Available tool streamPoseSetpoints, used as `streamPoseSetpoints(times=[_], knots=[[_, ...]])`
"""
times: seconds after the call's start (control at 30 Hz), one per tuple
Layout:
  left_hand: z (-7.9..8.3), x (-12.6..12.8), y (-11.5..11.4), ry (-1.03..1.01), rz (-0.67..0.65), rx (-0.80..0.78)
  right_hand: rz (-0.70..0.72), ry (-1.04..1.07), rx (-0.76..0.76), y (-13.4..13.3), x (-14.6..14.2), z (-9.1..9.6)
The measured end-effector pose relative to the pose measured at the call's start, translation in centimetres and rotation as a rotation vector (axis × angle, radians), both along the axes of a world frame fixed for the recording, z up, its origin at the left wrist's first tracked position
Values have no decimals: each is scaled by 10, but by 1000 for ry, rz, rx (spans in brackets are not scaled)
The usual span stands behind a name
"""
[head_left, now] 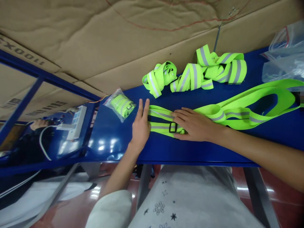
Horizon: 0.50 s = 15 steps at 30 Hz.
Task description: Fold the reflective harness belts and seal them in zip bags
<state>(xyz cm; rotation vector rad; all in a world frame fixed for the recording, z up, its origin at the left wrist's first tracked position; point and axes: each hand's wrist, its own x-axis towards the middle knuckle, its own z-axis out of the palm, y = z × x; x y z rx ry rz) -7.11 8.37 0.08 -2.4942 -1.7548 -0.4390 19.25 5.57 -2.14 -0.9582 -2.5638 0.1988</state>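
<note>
Evidently, the long yellow-green strap [206,110] lies on the blue table [201,152] in front of the person, its left part in folded lengths side by side and its right part in wide loose loops. At the folded end, the left hand [140,125] is straight and unclosed, set on edge with its fingers pointing away from the body; whether it presses the strap or stands just beside it, I cannot tell. Meanwhile the right hand [192,125] lies palm down over the folds, fingers slightly bent, next to a black buckle [173,127]; whether it grips or merely rests, I cannot tell. Behind them sit loosely bundled straps [187,79] near a cardboard sheet [118,41]. Left of the hands is a bagged strap [122,105], and clear plastic bags [285,66] lie at far right.
</note>
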Motion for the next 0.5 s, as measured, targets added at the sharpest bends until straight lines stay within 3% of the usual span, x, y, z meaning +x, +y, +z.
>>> streamPoseSetpoints(times=[0.27, 0.5], knots=[[0, 1, 2, 225, 13, 98, 32, 31, -56, 3, 3, 1], [-2, 4, 4, 48, -11, 75, 34, 35, -40, 4, 3, 1]])
